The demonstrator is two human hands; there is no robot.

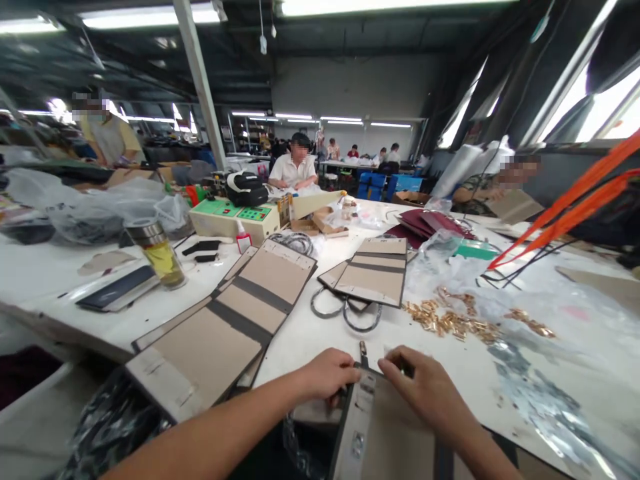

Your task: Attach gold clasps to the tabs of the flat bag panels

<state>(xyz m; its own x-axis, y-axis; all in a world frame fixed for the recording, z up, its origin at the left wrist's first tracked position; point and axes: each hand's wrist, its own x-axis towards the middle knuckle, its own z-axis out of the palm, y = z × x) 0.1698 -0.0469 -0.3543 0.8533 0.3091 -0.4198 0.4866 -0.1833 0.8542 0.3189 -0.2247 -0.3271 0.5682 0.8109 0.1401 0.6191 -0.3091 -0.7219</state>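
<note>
Both my hands work at the top edge of a grey-and-tan board panel [385, 427] that lies at the table's near edge. My left hand [327, 375] is closed, its fingers curled over the panel's top left corner. My right hand [423, 383] is closed too, pinching the panel's top edge beside a small dark metal tab [363, 353] that sticks up between the two hands. A pile of small gold metal fittings [450, 321] lies on the white table [320, 333] just beyond my right hand.
Stacks of similar tan panels [235, 320] lie to the left and in the middle [377, 270], with grey rings [345, 310] beside them. A glass bottle [160, 253], a green-topped machine [233, 220], clear plastic bags [550, 313] and orange straps [575, 207] surround them. Other people sit and stand at tables behind.
</note>
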